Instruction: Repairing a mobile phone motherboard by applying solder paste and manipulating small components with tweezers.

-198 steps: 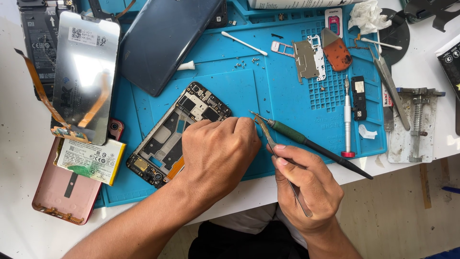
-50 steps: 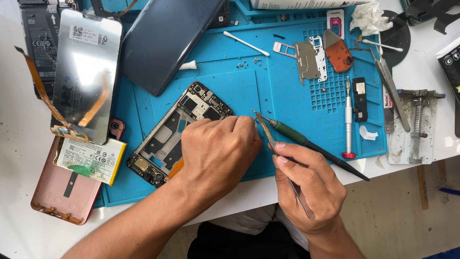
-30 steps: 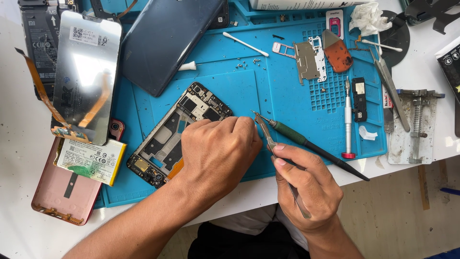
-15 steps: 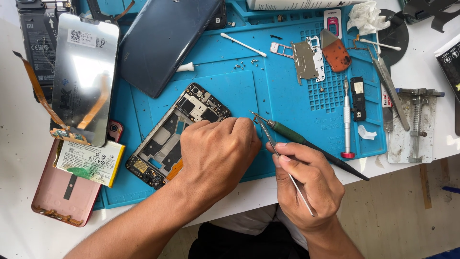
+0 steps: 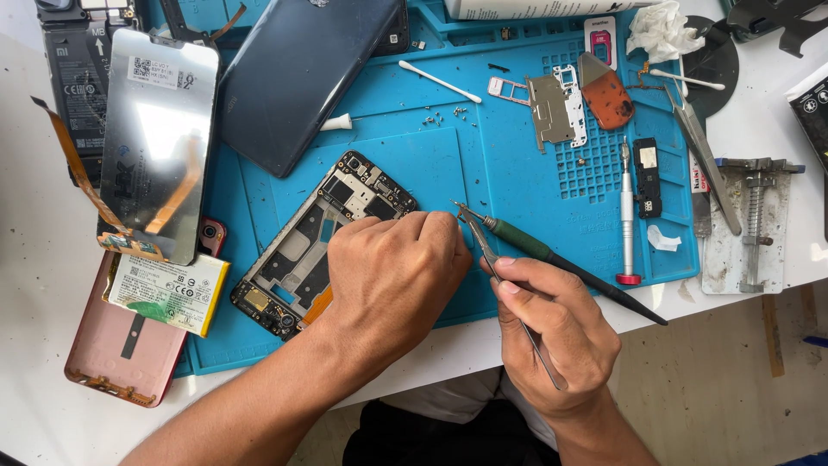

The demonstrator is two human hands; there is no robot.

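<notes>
An opened phone frame with its circuit board showing lies tilted on a blue work mat. My left hand rests on the frame's lower right part, fingers curled down on it and covering that end. My right hand grips thin metal tweezers, whose tips sit just right of my left fingertips near the frame's edge. A green-handled pointed tool lies on the mat right behind the tweezers, passing over my right fingers.
A dark phone back cover, a screen panel with orange flex cable, a battery and a pink back shell lie to the left. A screwdriver, small metal plates, loose screws, cotton swabs and a metal clamp occupy the right.
My right hand has shifted slightly, bringing the tweezers more upright with the tips closer to my left fingertips. My left hand stays on the phone frame.
</notes>
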